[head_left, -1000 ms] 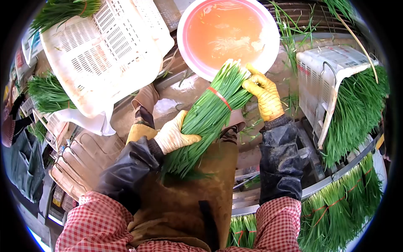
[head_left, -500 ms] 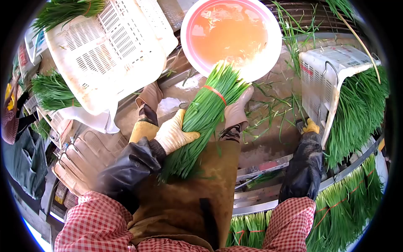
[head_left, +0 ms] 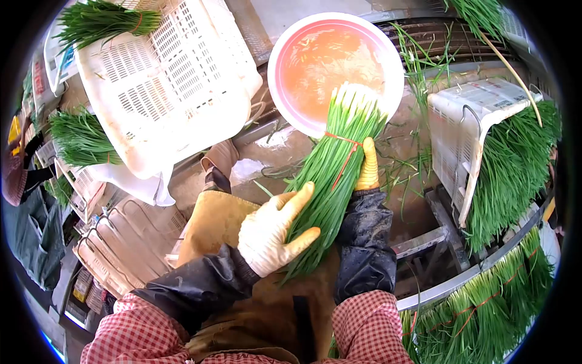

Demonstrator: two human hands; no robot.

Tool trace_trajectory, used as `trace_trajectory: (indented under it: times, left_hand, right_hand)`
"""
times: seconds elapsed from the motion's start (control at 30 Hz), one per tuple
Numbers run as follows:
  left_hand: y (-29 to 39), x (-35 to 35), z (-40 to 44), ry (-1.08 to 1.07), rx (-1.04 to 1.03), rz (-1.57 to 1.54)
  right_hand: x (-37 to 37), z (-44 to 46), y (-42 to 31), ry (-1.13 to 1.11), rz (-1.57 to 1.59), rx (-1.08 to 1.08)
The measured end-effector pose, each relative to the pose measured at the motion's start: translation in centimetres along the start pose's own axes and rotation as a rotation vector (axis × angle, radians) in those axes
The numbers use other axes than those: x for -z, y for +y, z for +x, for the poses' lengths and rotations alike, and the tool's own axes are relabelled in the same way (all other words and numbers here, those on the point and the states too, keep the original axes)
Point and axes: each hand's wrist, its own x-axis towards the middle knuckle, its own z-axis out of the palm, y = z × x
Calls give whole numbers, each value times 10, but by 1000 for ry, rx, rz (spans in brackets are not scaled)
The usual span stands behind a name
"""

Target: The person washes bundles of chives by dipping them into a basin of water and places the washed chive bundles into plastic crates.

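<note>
A bundle of garlic chives (head_left: 330,182), white stem ends up and green leaves towards me, slants over my apron in front of the basin. A red band circles it near the pale end, with a strand hanging down the leaves. My right hand (head_left: 368,165), in a yellowed glove, grips the bundle's right side by the band; part of its fingers is hidden behind the leaves. My left hand (head_left: 276,233), in a cream glove with yellow fingertips, is at the lower left of the leaves, thumb and forefinger spread apart.
A pink-rimmed basin (head_left: 277,79) of orange-brown water stands ahead. A white crate (head_left: 176,115) is at left, with banded chives (head_left: 109,21) on its far edge. At right, a tipped crate (head_left: 448,136) adjoins piled chives (head_left: 515,170). More banded bundles (head_left: 485,303) lie lower right.
My right hand has come from the crate at right to the bundle's side. The left hand has loosened and spread its fingers. The bundle has shifted right, its band now showing a hanging strand.
</note>
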Motion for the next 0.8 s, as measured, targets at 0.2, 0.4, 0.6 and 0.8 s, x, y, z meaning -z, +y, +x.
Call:
trace_trajectory:
  times: [0.2, 0.4, 0.6, 0.8]
  left_hand:
    - [-47, 51, 68, 201, 106, -406]
    - [-28, 59, 112, -213, 73, -1130]
    - [-53, 1, 120, -8, 128, -1178]
    - [-70, -8, 155, -183, 445, -1197]
  right_hand:
    - [-17, 0, 8, -174, -11, -30]
    - [-83, -27, 11, -42, -300, 2]
    - [-64, -19, 35, 228, -341, 48]
    - [-36, 19, 38, 290, -420, -82]
